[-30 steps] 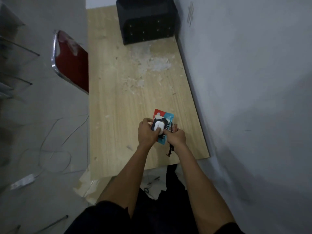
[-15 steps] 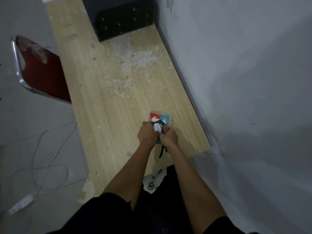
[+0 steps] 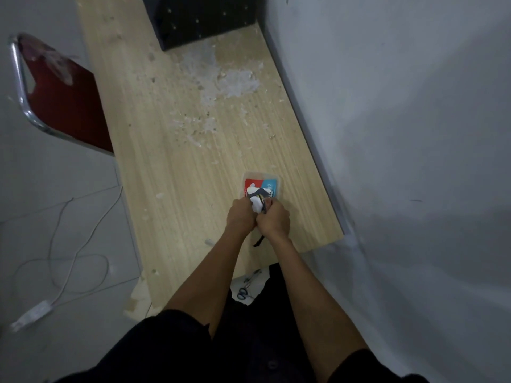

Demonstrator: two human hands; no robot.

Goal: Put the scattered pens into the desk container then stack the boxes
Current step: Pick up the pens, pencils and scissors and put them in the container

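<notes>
A small clear container (image 3: 278, 181) lies on the wooden desk (image 3: 177, 167) near its right front corner. A red and blue box (image 3: 264, 183) rests inside it. On top of that sits a small white and black box (image 3: 256, 201). My left hand (image 3: 241, 217) and my right hand (image 3: 273, 221) press together over the near end of the stack, fingers closed on the small box. A thin dark item (image 3: 258, 241) sticks out under my right wrist; I cannot tell what it is. No loose pens show on the desk.
A big black box (image 3: 204, 17) stands at the desk's far end, with white debris (image 3: 229, 84) in front of it. A red chair (image 3: 60, 98) is at the left. A grey wall (image 3: 387, 134) runs along the right. White cable (image 3: 66, 261) and scissors (image 3: 244, 291) lie on the floor.
The view has swung, so the desk now lies more slanted. My hands have drawn closer together on the small box, which now sits lower in the clear container.
</notes>
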